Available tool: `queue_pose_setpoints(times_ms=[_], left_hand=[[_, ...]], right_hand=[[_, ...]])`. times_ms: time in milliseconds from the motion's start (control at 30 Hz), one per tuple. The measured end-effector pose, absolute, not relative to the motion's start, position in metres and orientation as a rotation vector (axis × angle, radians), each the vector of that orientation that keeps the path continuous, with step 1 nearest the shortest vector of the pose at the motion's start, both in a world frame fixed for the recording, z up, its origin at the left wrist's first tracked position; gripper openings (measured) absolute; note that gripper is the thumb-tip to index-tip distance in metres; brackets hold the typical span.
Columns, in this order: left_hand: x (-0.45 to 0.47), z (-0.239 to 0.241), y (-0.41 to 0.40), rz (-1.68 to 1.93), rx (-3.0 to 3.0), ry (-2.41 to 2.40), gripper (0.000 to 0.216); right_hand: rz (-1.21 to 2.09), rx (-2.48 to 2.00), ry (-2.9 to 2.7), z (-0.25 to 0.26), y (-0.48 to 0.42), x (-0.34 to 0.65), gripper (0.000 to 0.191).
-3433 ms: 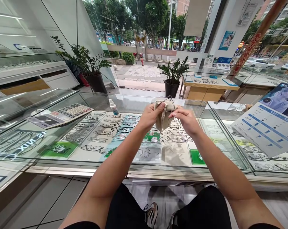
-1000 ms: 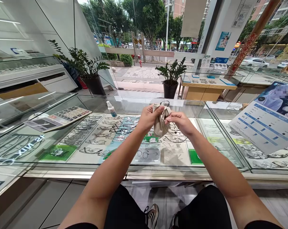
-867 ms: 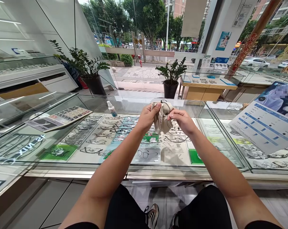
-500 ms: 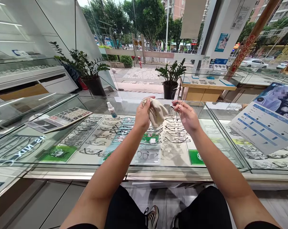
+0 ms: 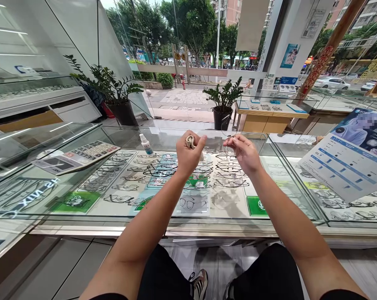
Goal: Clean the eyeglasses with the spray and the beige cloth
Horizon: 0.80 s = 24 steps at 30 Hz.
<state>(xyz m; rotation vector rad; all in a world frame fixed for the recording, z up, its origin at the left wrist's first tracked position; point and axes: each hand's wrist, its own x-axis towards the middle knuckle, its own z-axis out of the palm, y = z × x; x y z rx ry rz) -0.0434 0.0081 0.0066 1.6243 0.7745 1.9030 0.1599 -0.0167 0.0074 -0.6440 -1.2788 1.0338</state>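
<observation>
Glass lettering: white letters (image 5: 35,198) are seen at the left, skewed, with "NIX" made out; the rest cannot be read with certainty.
Leaflet: a blue-and-white leaflet (image 5: 348,162) is propped at the right; its rows of print are too small to be read.
Green card: a white round emblem is borne by a green card (image 5: 255,206); no brand can be told from it.
Bottle: a white spray bottle (image 5: 146,144) is stood upright on the glass counter (image 5: 191,228); its label cannot be read.
Calculator: a calculator (image 5: 77,157) is placed left of the bottle, tilted.
Left hand: the cloth (image 5: 190,142) is bunched in the curled left hand (image 5: 189,155).
Right hand: thin-framed glasses (image 5: 229,136) are pinched between thumb and fingers of the right hand (image 5: 245,153), above the counter, apart from the cloth.
In the way: part of the displayed eyewear (image 5: 232,183) is covered by the forearms.
Beyond: a potted plant (image 5: 223,100) is stood by the window.
</observation>
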Motion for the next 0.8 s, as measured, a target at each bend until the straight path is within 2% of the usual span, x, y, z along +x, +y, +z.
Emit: queue_pose_setpoints(times_ms=[100,233,300,800], left_hand=[[-0.045,0.002,0.009,1.946,1.839,0.801,0.039],[-0.048,-0.003,0.015,1.942,2.123,0.796,0.069],[-0.048,-0.003,0.017,1.912,2.199,0.765,0.075],[-0.048,-0.006,0.016,1.81,2.336,0.722,0.075]], right_hand=[[1.022,-0.656,-1.316,0.007,-0.018,0.16,0.027],[0.972,-0.701,-1.398,0.006,-0.018,0.161,0.024],[0.95,-0.708,-1.436,0.007,-0.018,0.161,0.025],[0.959,-0.735,-1.503,0.01,-0.018,0.162,0.024]])
